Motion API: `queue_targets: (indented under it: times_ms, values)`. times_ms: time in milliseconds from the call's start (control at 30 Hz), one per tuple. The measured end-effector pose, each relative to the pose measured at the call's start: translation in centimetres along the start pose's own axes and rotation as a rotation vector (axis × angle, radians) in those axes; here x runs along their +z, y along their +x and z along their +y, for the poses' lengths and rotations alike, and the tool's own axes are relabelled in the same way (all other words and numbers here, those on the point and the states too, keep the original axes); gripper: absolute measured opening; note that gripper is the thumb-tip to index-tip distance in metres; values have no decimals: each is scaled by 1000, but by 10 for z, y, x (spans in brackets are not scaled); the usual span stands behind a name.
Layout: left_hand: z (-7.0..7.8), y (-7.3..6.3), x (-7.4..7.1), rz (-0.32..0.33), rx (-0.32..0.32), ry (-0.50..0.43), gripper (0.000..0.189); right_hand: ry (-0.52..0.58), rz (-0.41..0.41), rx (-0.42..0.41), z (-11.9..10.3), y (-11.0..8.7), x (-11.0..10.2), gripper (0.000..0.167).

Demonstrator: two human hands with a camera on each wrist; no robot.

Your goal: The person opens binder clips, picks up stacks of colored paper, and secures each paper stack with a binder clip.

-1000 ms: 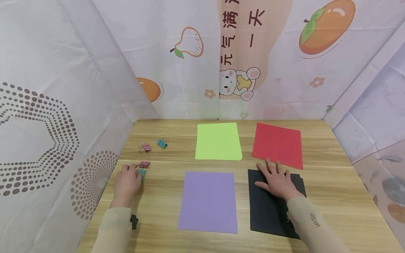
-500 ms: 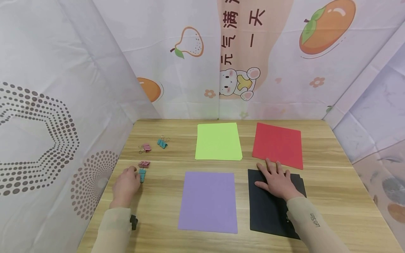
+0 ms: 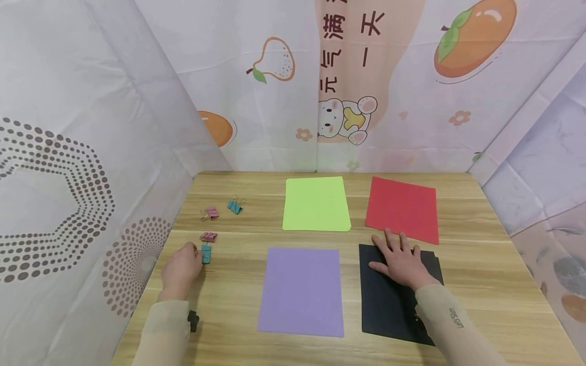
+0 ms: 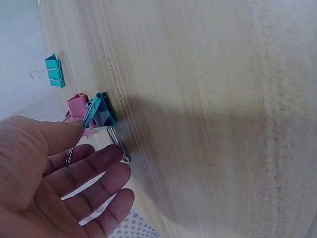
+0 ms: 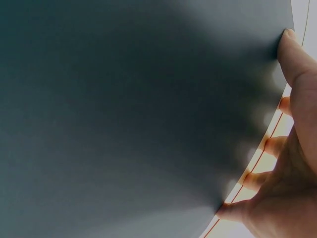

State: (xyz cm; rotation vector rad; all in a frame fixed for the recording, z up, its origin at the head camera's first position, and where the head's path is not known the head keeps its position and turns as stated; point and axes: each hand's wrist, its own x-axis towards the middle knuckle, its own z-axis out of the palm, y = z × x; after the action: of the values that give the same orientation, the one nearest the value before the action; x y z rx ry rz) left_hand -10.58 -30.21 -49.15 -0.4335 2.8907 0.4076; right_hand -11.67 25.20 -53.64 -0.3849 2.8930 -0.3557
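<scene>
At the table's left side, my left hand point(image 3: 180, 268) has thumb and forefinger at the wire handle of a teal binder clip point(image 3: 206, 253), seeming to pinch it. In the left wrist view this teal clip point(image 4: 102, 110) stands just beyond the thumb tip, the other fingers loosely bent. A pink binder clip point(image 3: 208, 237) lies right behind it. Farther back are a second pink clip point(image 3: 211, 213) and a second teal clip point(image 3: 235, 206). My right hand point(image 3: 403, 264) rests with spread fingers on the black sheets point(image 3: 382, 305), touching near their far edge.
A purple sheet point(image 3: 301, 292) lies in the middle front of the wooden table point(image 3: 229, 305). Lime green sheets point(image 3: 316, 203) and a red sheet point(image 3: 403, 208) lie behind. Printed curtains point(image 3: 274, 127) hang along the back and sides.
My left hand has drawn slightly left and toward me. The near teal clip shows more fully, with its wire handle visible at my fingers. The right hand stays put.
</scene>
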Motion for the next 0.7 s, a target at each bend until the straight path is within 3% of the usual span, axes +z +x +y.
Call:
queue_targets:
  times_ms: [700]
  values:
    - [-2,-3,-1,17,66,0,25,9,-8,-2,-3,0,-5,79]
